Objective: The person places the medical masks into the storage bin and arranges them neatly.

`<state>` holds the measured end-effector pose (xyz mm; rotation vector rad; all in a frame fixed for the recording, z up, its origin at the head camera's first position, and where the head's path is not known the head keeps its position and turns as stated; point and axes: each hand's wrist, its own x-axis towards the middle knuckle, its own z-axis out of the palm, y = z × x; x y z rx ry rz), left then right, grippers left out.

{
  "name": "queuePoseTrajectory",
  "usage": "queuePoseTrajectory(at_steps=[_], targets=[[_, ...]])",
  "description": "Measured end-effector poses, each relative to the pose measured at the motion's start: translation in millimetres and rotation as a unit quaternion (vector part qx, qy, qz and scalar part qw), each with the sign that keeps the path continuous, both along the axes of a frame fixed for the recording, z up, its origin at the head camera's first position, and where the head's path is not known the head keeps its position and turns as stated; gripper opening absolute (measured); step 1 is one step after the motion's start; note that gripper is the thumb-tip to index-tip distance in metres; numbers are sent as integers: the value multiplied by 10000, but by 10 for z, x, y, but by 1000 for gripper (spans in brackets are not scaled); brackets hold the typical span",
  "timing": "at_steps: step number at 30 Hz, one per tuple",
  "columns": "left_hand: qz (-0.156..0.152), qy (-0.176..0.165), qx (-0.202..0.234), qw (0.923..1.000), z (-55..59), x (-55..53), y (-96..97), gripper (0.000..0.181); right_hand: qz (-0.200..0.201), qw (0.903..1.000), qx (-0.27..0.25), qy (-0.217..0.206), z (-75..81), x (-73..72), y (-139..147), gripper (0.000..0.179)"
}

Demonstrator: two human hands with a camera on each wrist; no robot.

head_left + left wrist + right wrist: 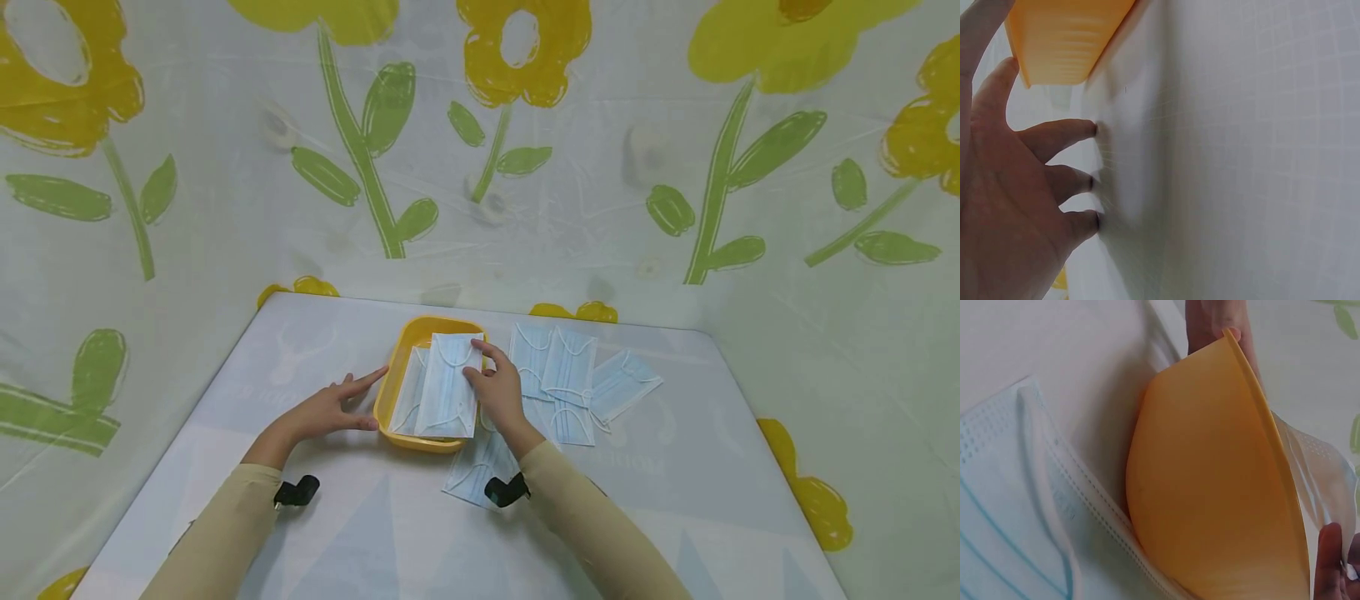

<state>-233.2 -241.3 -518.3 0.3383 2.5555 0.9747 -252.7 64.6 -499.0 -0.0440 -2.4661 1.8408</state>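
A yellow tray (384, 408) stands on the table. My right hand (501, 392) pinches a pale blue face mask (448, 387) by its right edge, above the tray; the right wrist view shows this mask (1322, 469) past the tray's rim. Partly beneath it, another face mask (408, 400) lies in the tray. My left hand (322, 412) is at the tray's left side, fingers spread. In the left wrist view, a fingertip touches the tray wall (1063, 44) and other fingertips reach down toward the tabletop.
Several loose face masks (570, 358) overlap on the table right of the tray. One more mask (476, 471) lies in front of the tray, partly under the right wrist. A flower-printed curtain (570, 225) hangs behind the table (337, 533).
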Motion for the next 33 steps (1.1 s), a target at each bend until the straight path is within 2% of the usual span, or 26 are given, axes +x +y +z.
queuePoseTrajectory(at_steps=[5, 19, 33], targets=[[6, -16, -54, 10000, 6, -2, 1, 102, 150, 9996, 218, -83, 12, -20, -114, 46], [20, -17, -44, 10000, 16, 7, 9, 100, 418, 9975, 511, 243, 52, -43, -300, 47], [-43, 56, -60, 10000, 5, 5, -2, 100, 636, 9941, 822, 305, 58, -90, -452, 53]])
